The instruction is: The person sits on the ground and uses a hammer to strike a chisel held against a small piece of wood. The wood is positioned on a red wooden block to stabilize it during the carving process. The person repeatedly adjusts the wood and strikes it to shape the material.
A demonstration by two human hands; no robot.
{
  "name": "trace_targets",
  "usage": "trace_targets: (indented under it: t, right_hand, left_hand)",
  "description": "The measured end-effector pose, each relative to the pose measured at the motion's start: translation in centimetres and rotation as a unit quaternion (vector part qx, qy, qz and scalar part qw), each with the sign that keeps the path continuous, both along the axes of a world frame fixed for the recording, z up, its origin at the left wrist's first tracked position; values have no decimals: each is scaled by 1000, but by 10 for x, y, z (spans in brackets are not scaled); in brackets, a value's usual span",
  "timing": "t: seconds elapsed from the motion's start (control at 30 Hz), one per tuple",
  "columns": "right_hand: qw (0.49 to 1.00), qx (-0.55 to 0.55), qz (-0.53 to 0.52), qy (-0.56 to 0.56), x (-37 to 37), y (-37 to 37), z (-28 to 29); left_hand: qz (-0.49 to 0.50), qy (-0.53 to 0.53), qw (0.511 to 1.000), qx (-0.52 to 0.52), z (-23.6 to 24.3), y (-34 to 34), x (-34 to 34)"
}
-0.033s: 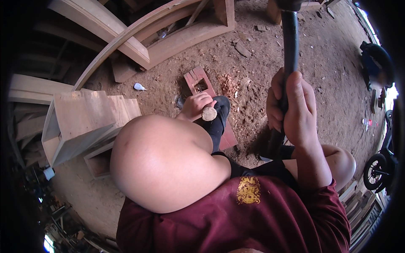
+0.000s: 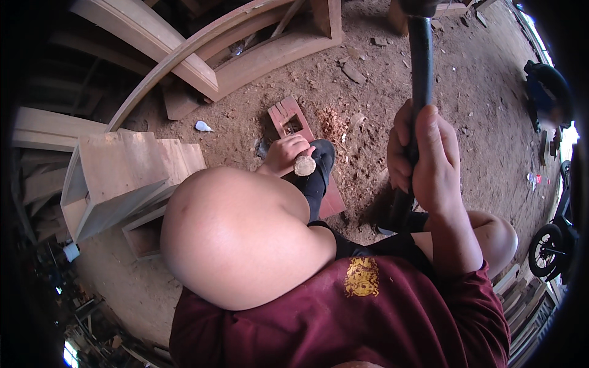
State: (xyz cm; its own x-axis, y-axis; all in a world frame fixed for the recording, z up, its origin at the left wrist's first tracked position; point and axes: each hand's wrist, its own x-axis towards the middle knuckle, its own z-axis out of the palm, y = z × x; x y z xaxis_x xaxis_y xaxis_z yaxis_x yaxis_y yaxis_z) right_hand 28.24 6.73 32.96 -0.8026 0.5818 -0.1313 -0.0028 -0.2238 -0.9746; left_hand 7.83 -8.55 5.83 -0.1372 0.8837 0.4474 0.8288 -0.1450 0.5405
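Note:
My left hand (image 2: 287, 153) is closed around a wooden-handled chisel (image 2: 304, 165), whose worn round butt end points up at me. Its blade is mostly hidden by my fingers, at the near side of a rectangular opening in a reddish wood piece (image 2: 283, 112). That piece lies on the ground under my dark-clad lower leg (image 2: 319, 178), with slots cut in its far end. On the right, my right hand (image 2: 429, 153) grips the dark handle of a hammer (image 2: 422, 55), held raised. The hammer's head is partly cut off at the top edge.
Wood chips (image 2: 331, 126) litter the dirt floor beside the reddish piece. A small white bottle (image 2: 203, 126) lies left of it. Wooden frames (image 2: 270, 64) stand beyond, and a pale wooden box-like piece (image 2: 123, 168) at left. A motorbike wheel (image 2: 546, 249) shows at far right.

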Motion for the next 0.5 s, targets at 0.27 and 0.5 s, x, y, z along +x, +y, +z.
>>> trace_targets:
  t: [0.27,0.5]
  right_hand:
    - [983,184,-14,26,3,-15,-22]
    - [875,290,222,-318,-12,-26,-124]
  left_hand:
    - [78,-107,991,-27,11,23,-17]
    - [141,-133,965,-174,1,17,-28]
